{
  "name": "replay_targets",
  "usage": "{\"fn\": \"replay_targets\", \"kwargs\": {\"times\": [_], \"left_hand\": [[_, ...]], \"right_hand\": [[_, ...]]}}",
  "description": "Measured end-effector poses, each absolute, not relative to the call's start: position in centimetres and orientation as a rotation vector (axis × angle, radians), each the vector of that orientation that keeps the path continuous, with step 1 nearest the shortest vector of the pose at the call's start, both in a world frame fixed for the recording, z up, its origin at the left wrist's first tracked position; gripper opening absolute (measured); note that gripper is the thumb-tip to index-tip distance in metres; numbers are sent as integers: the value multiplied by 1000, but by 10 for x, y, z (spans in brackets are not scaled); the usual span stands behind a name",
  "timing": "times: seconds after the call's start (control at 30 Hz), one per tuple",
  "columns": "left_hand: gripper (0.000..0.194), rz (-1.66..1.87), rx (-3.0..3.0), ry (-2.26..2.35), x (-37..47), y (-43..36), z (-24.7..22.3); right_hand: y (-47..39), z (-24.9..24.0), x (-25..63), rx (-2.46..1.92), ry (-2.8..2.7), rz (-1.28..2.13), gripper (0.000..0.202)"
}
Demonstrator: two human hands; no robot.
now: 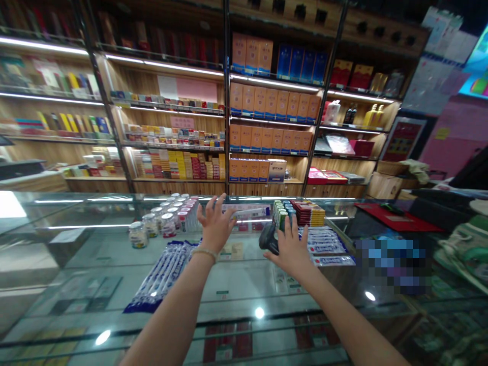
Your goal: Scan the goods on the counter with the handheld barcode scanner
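"What's largest?"

"Wood-grained shelving [147, 119], far beyond the fingers [218, 204], carrying flat-sided orange boxes [271, 140]. Then the bench [244, 284] below the fingers: slick, reflective glass."

"And on it?"

"Left of the left hand [214, 227], long, crinkled, glossy blue-and-white packets [163, 274] lie side by side. Similar wrapped packs [328, 244] lie just right of the right hand's [292, 250] fingers. Beyond and left of the left fingers, rounded clear jars [138, 236] with white lids."

"Smaller still?"

"A smooth, dark, curved device [269, 239], just left of the right fingers. One slim packet [251, 211] sits between the two hands, just beyond the left fingertips."

"How are the fingers?"

"Spread on both hands, the left ones raised and lightly bent. I can't tell whether the right ones touch the device, or the left ones the slim packet."

"What's hard to see?"

"The left wrist covers part of the packet row, the right hand part of the device. Right of the right fingers, a pixelated patch [396, 264] hides something. Both forearms are cut off below."
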State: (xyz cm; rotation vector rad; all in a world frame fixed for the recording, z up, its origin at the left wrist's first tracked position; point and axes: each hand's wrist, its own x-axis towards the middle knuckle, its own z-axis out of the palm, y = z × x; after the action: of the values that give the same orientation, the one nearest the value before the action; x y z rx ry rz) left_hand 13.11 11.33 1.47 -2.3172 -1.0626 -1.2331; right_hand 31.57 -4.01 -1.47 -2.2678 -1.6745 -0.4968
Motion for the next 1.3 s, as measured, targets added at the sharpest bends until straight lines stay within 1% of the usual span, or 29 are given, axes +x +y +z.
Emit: {"fn": "replay_targets", "kwargs": {"times": [0.13,0.27,0.4,0.5,0.6,0.77,0.87,0.97,1.13,1.3], "left_hand": [[20,-1221,-2310,-1069,131,114,14],[21,-1193,-2290,-1077,130,114,14],[21,-1172,-2271,-1107,130,115,14],[21,-1191,-2259,-1122,129,116,13],[18,-1237,-2238,-1134,129,117,13],[18,-1287,-2220,-1147,128,118,13],[18,-1278,-2211,-1162,128,118,13],[17,-1273,-2212,-1178,128,117,14],[17,-1291,-2208,-1168,128,119,13],[17,-1281,-2207,-1176,128,119,14]], "right_hand": [[-39,-21,315,-2275,-1686,-498,58],[-36,-24,316,-2244,-1691,-504,48],[-37,-21,319,-2116,-1690,-470,34],[-40,-14,321,-1938,-1624,-393,32],[-44,-4,323,-1713,-1568,-143,33],[-52,12,322,-1539,-1376,618,35],[-55,16,319,-1442,-1303,806,34],[-54,16,315,-1435,-1298,822,33],[-52,12,311,-1518,-1303,726,24],[-54,14,312,-1528,-1309,670,29]]}}
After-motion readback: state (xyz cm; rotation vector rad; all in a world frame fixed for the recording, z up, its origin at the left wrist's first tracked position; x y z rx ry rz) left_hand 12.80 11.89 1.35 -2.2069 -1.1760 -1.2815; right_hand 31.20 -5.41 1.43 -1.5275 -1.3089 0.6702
